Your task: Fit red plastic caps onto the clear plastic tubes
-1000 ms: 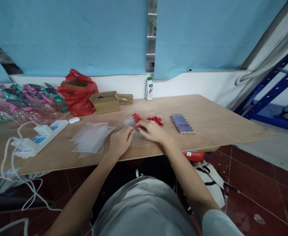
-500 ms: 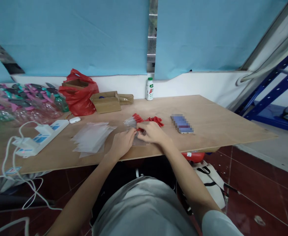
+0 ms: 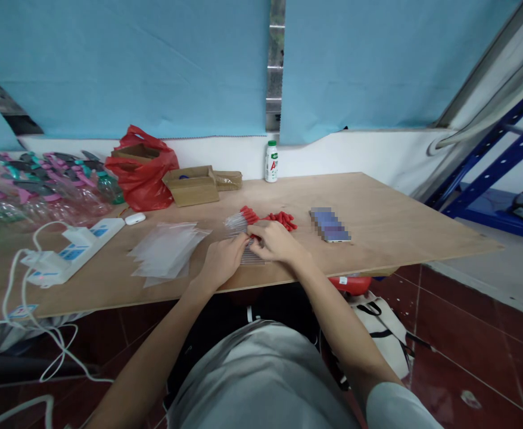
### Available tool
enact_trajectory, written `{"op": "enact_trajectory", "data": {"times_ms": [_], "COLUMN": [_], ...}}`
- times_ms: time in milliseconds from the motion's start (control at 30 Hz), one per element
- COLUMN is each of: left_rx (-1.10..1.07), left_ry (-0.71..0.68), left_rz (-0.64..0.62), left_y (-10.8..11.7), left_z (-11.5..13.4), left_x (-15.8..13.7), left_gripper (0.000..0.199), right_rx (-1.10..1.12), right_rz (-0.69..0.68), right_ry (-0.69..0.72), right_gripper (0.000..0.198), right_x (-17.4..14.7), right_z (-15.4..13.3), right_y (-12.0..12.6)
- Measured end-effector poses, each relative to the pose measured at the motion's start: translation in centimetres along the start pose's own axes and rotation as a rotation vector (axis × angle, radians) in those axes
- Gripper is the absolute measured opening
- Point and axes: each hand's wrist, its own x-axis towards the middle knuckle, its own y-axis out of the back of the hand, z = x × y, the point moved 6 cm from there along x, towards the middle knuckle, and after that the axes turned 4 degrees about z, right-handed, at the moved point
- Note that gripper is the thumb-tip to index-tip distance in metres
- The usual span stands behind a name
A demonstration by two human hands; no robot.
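My left hand and my right hand meet fingertip to fingertip near the table's front edge, both closed. A small red piece shows between them, pinched by my right fingers. What my left fingertips pinch is mostly hidden. Beneath and between the hands lie thin, pale rods side by side. Just beyond, a bundle of similar thin rods with red ends rests on the wood. Behind my right hand is a loose heap of red pieces, partly covered by that hand.
Clear plastic bags lie left of my hands, a phone to the right. Farther left are a power strip, white case and spray bottles. At the back stand a red bag, cardboard box and white bottle.
Both hands keep nearly the same place and pose. Less of the red piece shows between the fingertips now. The whole view has shifted very slightly.
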Motion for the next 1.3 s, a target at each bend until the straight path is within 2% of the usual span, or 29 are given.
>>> {"op": "enact_trajectory", "data": {"times_ms": [267,567,700,867,1300], "left_rx": [-0.012,-0.059,-0.083,-0.126,-0.05], "left_ry": [-0.002,0.071,0.08,0.097,0.054], "left_rz": [0.004,0.133,0.161,0.143,0.055], "left_y": [0.1,2.1,2.5,2.1,0.9], "left_z": [0.2,0.1,0.4,0.2,0.1], "left_x": [-0.1,-0.3,-0.2,-0.2,-0.1], "left_gripper": [0.04,0.041,0.032,0.022,0.026], "right_rx": [0.057,0.114,0.129,0.118,0.068], "right_rz": [-0.002,0.016,0.007,-0.019,-0.031], "right_ry": [0.034,0.054,0.027,-0.023,-0.038], "right_gripper": [0.012,0.012,0.013,0.014,0.014], "right_x": [0.0,0.1,0.0,-0.1,-0.2], "right_z": [-0.1,-0.1,0.2,0.7,0.8], "right_y": [0.1,0.7,0.7,0.3,0.4]}}
